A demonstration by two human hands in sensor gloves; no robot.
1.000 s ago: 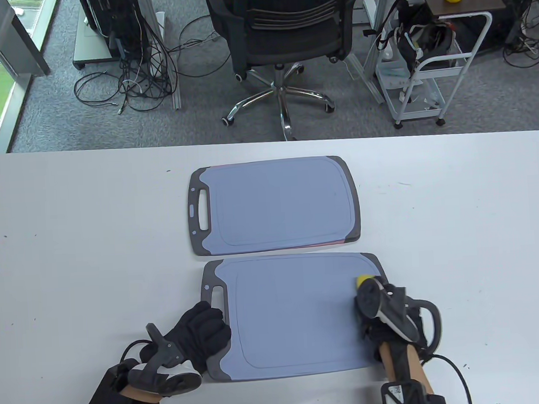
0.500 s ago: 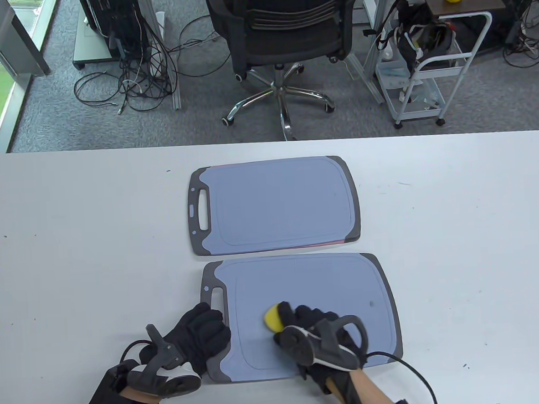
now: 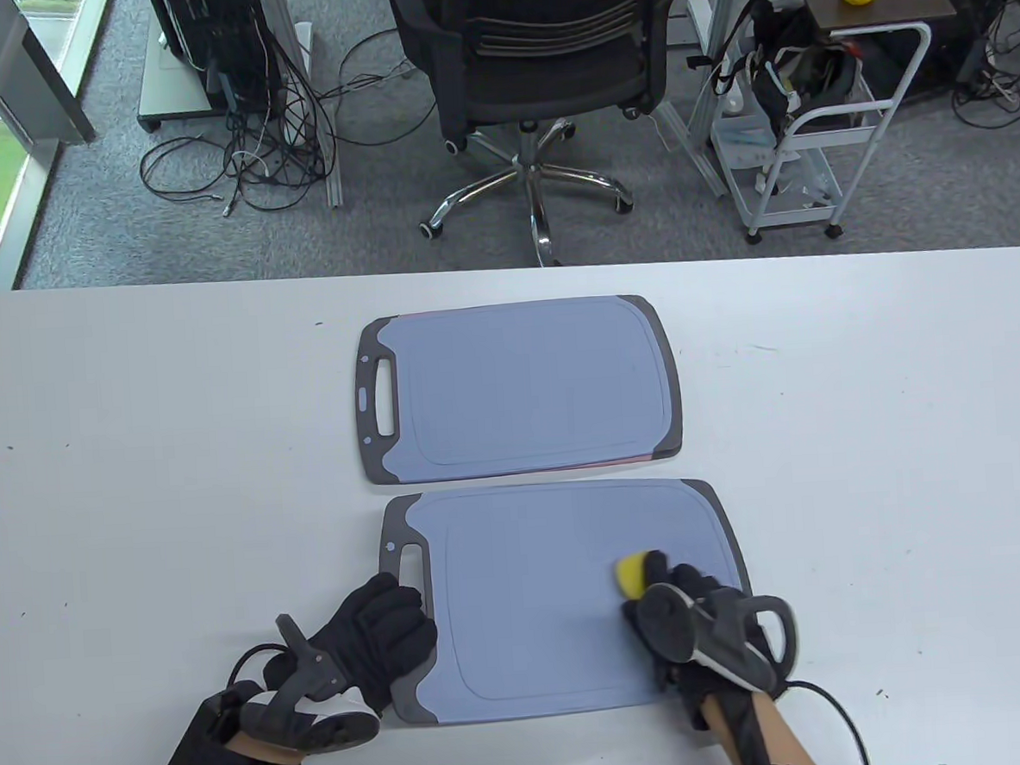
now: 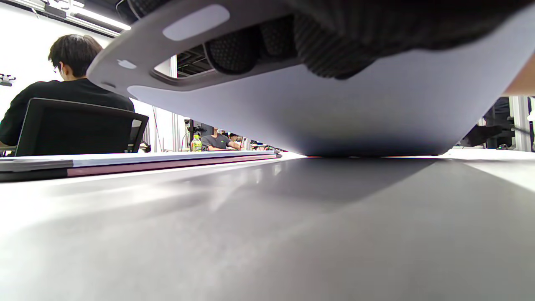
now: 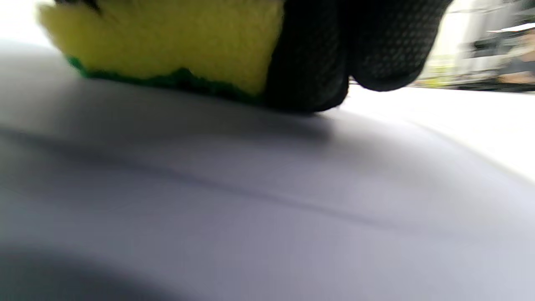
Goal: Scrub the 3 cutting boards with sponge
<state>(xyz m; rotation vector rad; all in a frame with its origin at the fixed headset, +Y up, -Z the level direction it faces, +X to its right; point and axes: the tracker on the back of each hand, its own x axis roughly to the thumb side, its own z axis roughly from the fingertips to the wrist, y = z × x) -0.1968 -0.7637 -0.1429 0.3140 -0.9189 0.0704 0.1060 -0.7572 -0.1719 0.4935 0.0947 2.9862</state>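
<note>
The right hand (image 3: 697,622), in a black sensor glove, grips a yellow sponge with a green scrubbing underside (image 3: 634,572), its fingers (image 5: 317,62) curled round the sponge's side. The green face presses flat on the near blue-grey plastic cutting board with dark grey ends (image 3: 540,597), toward that board's right part.

The left hand (image 3: 379,637) holds the same board at its left end, just below the handle slot. In the left wrist view its fingertips (image 4: 330,46) curl under the board's edge, and that end is tipped up off the white table (image 3: 136,474) while the far end touches it.

Just beyond lies a second blue-grey cutting board (image 3: 519,390), flat, handle to the left. A thin reddish edge (image 3: 618,460) shows under its near side, so it lies on another board.

Past the table stand a black office chair (image 3: 541,44) and a white wire cart (image 3: 815,148).
</note>
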